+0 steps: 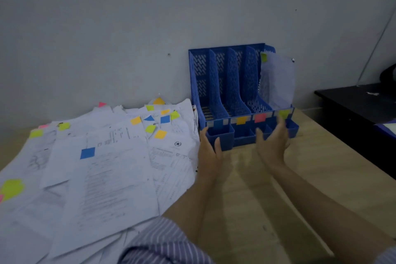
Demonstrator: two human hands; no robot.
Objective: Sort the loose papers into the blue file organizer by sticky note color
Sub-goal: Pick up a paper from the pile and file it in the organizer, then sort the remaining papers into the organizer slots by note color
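The blue file organizer (222, 83) stands against the wall with several upright slots. Coloured notes mark its front rail: orange (241, 120), pink (260, 117) and yellow-green (284, 113). One paper with a yellow-green note (276, 79) stands in the rightmost slot. A wide heap of loose papers (102, 167) with blue, yellow-green, orange and pink sticky notes covers the table's left half. My left hand (209, 148) hovers open by the organizer's front left tray. My right hand (273, 141) is open in front of the right trays. Neither holds anything.
The light wooden table (267, 199) runs toward me on the right of the heap. A dark cabinet (360, 113) stands at the far right with a blue folder edge (385, 128) on it. The grey wall is right behind the organizer.
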